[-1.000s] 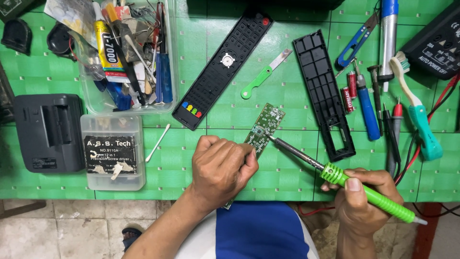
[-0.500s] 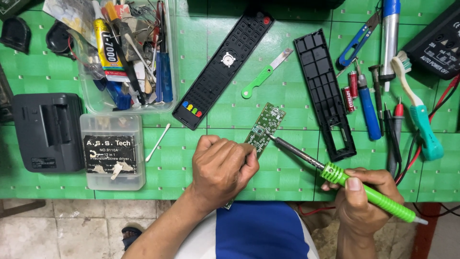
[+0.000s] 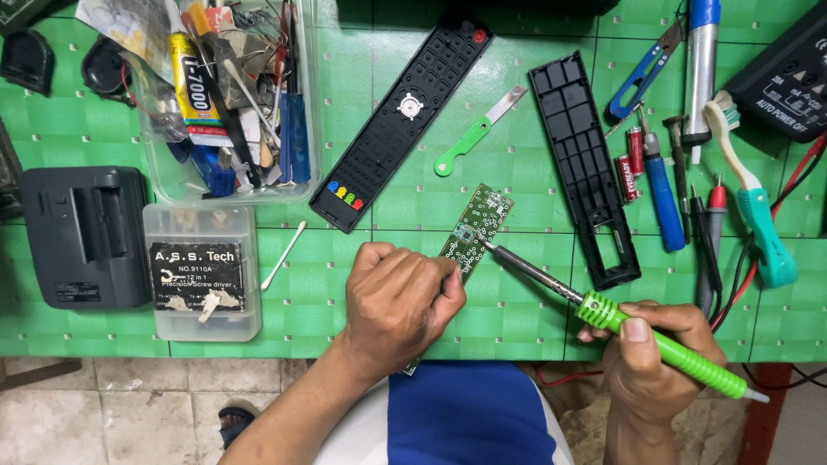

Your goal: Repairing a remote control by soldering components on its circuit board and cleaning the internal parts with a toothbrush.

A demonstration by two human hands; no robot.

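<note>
From the head camera, the left hand [image 3: 398, 303] is clamped on the near end of a green circuit board [image 3: 476, 227] lying at the table's near middle, while the right hand [image 3: 656, 362] grips a green soldering iron [image 3: 662, 347], its tip touching the board, right of a black remote cover [image 3: 401, 115].

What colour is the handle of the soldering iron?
Bright green, ribbed soldering iron handle, held in the right hand; clearest in the head view.
</note>
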